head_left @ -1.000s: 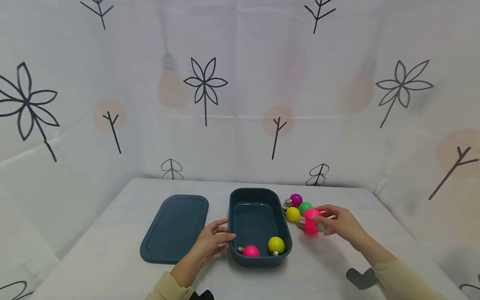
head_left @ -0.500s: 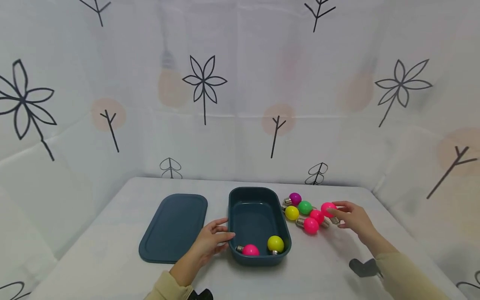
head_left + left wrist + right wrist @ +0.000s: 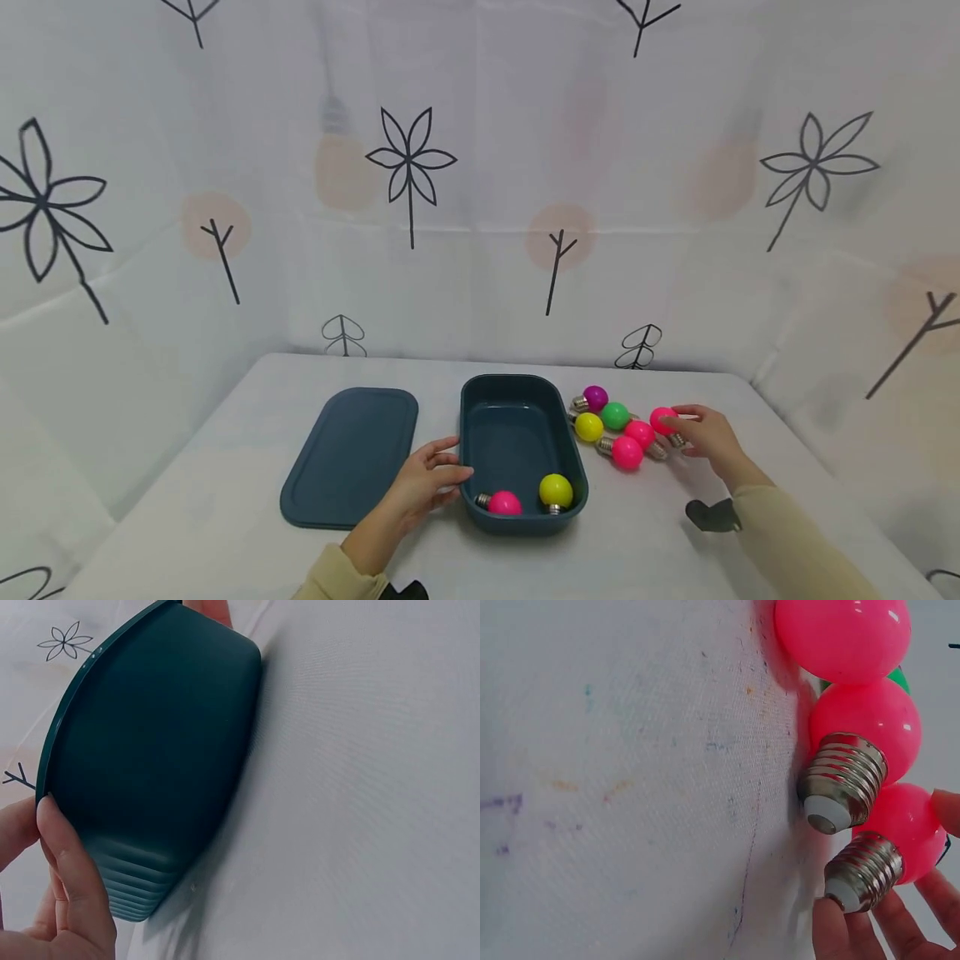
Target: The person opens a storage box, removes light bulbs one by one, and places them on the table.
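Note:
My right hand [image 3: 708,437] holds a pink light bulb [image 3: 662,419] at the right end of a bulb group. In the right wrist view that held bulb [image 3: 909,832] has its thumb on the globe and fingertips by the metal screw base. Just left of it lie two more pink bulbs [image 3: 627,452], partly overlapping in view. With thumb and fingers my left hand [image 3: 423,483] pinches the left rim of a dark blue-green rectangular container [image 3: 510,523]. The left wrist view shows the container's outer wall [image 3: 157,735]. Inside its near end are a pink bulb [image 3: 504,502] and a yellow bulb [image 3: 556,490].
Beyond the pink bulbs lie a green bulb [image 3: 615,416], a yellow bulb [image 3: 588,427] and a purple bulb [image 3: 596,397], close to the container's right side. A matching flat lid [image 3: 352,458] lies on the white table [image 3: 225,500] at the left. A patterned curtain [image 3: 480,167] hangs behind.
My right hand has moved right with the pink bulb, away from the two other pink bulbs, which now show more fully. The left hand stays at the container's rim.

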The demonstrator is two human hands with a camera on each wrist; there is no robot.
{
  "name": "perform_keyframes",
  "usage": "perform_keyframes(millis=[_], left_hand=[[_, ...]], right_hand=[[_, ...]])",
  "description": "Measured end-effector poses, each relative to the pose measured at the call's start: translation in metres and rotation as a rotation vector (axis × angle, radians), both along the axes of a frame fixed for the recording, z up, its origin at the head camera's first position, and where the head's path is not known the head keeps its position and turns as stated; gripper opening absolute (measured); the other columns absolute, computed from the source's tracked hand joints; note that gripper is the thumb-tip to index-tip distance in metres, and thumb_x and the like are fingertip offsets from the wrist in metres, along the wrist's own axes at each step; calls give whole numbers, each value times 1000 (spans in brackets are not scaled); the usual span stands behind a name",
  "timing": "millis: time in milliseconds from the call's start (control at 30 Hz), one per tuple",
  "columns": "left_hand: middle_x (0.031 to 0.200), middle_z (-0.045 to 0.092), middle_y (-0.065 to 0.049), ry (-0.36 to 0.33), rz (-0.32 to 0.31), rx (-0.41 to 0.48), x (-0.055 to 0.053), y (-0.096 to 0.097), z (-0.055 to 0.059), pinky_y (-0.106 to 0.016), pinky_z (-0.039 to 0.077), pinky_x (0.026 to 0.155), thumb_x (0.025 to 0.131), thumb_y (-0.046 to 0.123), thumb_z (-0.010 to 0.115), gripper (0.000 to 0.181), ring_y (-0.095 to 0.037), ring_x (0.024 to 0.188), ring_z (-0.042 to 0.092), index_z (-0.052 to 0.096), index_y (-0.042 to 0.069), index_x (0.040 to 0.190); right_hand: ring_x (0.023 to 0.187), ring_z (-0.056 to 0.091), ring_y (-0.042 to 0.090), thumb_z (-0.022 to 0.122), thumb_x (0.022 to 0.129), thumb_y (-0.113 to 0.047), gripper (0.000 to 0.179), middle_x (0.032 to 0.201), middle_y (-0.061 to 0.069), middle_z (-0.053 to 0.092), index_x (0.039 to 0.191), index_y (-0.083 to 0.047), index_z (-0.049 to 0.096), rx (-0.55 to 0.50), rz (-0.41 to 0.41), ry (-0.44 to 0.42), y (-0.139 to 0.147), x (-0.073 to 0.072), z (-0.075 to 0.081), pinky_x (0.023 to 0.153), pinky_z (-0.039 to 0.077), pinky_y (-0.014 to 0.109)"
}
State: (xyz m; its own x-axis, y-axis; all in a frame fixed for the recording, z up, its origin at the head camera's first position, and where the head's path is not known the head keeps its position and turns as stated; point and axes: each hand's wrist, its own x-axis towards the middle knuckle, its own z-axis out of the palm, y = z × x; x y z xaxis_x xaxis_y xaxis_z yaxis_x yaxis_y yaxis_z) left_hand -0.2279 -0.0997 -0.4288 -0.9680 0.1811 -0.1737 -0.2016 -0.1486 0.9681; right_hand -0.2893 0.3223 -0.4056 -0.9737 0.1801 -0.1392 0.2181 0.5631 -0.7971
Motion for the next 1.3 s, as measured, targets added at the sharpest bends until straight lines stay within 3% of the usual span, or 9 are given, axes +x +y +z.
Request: perform_keyframes(millis=[200, 433, 1000, 1300], left_hand=[[104, 50, -11, -19, 4, -7, 1, 3, 0, -27, 53, 66, 78, 8, 75, 67, -15, 79, 62, 42, 1, 136], [103, 50, -10, -6, 7, -7, -1, 0, 1, -26, 53, 65, 78, 8, 75, 67, -14, 79, 61, 42, 2, 136], [101, 50, -10, -9, 14, -5, 0, 1, 1, -25, 53, 63, 79, 5, 73, 63, -15, 78, 62, 43, 1, 135], [102, 50, -9, -10, 17, -7, -1, 1, -1, -25, 53, 63, 79, 6, 74, 64, -14, 78, 61, 43, 2, 135]], right_hand=[[99, 49, 41, 58, 89, -33, 64, 118, 32, 43, 129, 12, 36, 9, -7, -70, 2, -3, -2, 72, 53, 38], [98, 49, 40, 59, 88, -38, 70, 116, 32, 45, 130, 12, 34, 25, 15, -95, 2, -5, -2, 73, 52, 38], [97, 52, 42, 63, 86, -35, 67, 117, 36, 44, 127, 11, 38, 69, 80, -54, 14, -4, 3, 72, 53, 39], [98, 50, 45, 64, 86, -33, 67, 117, 37, 44, 128, 12, 37, 103, 104, -17, 14, 3, 19, 73, 53, 41]])
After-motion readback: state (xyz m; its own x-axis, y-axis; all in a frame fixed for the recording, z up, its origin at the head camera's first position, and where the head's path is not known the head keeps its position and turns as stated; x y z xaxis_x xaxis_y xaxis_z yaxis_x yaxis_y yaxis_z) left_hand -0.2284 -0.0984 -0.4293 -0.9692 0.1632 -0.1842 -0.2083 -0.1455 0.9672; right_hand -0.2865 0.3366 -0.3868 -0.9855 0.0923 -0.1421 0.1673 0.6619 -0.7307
